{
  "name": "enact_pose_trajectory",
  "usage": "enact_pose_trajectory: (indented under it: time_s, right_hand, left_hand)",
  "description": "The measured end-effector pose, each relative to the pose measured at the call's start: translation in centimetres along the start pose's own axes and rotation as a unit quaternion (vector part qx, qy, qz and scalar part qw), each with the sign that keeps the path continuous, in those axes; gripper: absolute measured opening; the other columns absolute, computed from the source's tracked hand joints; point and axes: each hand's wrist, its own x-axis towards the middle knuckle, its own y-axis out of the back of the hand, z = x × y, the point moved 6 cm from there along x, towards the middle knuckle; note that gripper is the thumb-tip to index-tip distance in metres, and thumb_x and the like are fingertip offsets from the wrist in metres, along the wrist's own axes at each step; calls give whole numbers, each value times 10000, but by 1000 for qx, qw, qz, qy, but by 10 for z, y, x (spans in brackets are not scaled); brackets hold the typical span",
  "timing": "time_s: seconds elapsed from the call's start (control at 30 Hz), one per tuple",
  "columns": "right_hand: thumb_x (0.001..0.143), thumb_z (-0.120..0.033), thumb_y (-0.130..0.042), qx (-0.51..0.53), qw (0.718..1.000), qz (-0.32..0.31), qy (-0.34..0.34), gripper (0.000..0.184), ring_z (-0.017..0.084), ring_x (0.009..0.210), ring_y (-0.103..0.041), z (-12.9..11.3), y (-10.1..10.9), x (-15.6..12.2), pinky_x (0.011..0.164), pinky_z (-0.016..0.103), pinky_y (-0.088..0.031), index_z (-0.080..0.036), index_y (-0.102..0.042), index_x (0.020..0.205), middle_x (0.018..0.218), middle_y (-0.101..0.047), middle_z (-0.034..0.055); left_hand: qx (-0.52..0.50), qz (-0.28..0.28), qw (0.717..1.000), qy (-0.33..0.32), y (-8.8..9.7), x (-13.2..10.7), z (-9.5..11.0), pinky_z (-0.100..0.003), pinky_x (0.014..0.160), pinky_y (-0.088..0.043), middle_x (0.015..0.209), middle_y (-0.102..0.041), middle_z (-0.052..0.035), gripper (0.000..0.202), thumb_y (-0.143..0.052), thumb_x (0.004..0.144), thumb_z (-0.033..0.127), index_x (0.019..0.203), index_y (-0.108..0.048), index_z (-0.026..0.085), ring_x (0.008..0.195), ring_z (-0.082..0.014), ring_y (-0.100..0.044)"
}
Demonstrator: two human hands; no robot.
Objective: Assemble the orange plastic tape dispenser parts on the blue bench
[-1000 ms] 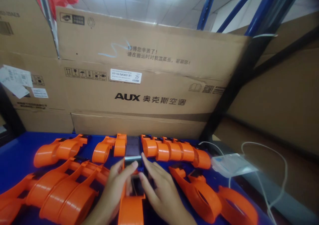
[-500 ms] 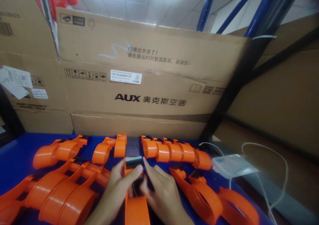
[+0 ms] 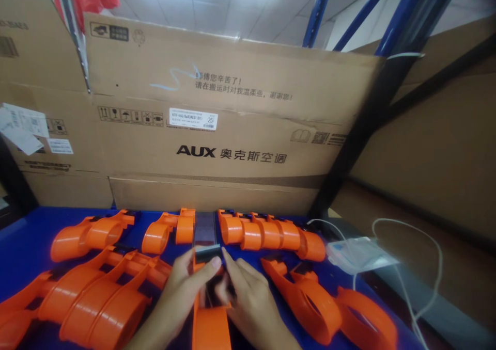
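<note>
Blue bench (image 3: 17, 241), cardboard (image 3: 240, 102) standing along its back edge. At the front left corner, a row of orange tape dispensers (image 3: 103, 311) lies slanted, each one touching the next. Behind them, toward the back left corner, a pair of dispensers (image 3: 89, 235); further right, near the back edge, two more (image 3: 170, 230). Left hand (image 3: 185, 275) at the middle of the front edge, fingers curled, thumb closed over the dark end of a single dispenser (image 3: 211, 329), ring toward the front edge. Dark flat piece (image 3: 205, 228) beyond it, near the back edge. Right hand (image 3: 250, 290) on the right side of the same dispenser, fingers bent and close together; fingertips partly hidden, cannot tell how firmly they grip. Right of that, five dispensers (image 3: 269, 235) in a row by the back edge; nearer the front right corner, more loose ones (image 3: 315, 303). Clear plastic bag (image 3: 362, 254) and white cable (image 3: 439, 259) at the right edge.
</note>
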Motion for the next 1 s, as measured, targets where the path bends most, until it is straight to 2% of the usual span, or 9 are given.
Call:
enact_pose_trajectory:
  time_s: [0.17,0.27,0.47,0.63,1.0]
  right_hand:
    - [932,-113,-489,16,1000,-6,-9,558,193,649,-634,1,4,5,560,288,-568,-133,-449,1488,799,-700,76]
    - [946,-146,-497,39,999,-22,-14,507,207,685,-639,2,8,9,590,312,-575,-135,-495,1454,828,-710,88]
    - [947,-214,-576,88,994,7,-61,404,202,682,-640,7,15,8,584,308,-560,-168,-596,1347,803,-696,66]
    - [922,-184,-567,101,992,8,-69,366,181,594,-600,8,13,5,551,291,-538,-176,-628,1283,696,-638,20]
    - [904,-207,-570,164,981,-3,-108,314,173,576,-628,8,17,13,559,276,-539,-192,-668,1203,722,-667,21]
  left_hand:
    - [15,-5,1000,-16,2,2,3,-190,495,-439,464,-549,75,275,-840,769,367,946,-751,177,405,-78,-472]
    - [36,0,999,-30,5,3,3,-178,448,-380,473,-534,78,292,-817,793,396,960,-734,172,398,-66,-430]
    - [106,-1,994,-42,5,-1,3,-179,399,-328,469,-487,74,369,-679,881,524,950,-700,162,378,-70,-396]
    - [138,-7,990,-42,1,-6,6,-176,384,-295,462,-451,78,355,-680,878,512,905,-697,159,379,-69,-383]
    - [134,-51,987,-78,-3,-5,17,-197,398,-274,437,-485,74,279,-659,910,445,904,-699,169,353,-73,-396]
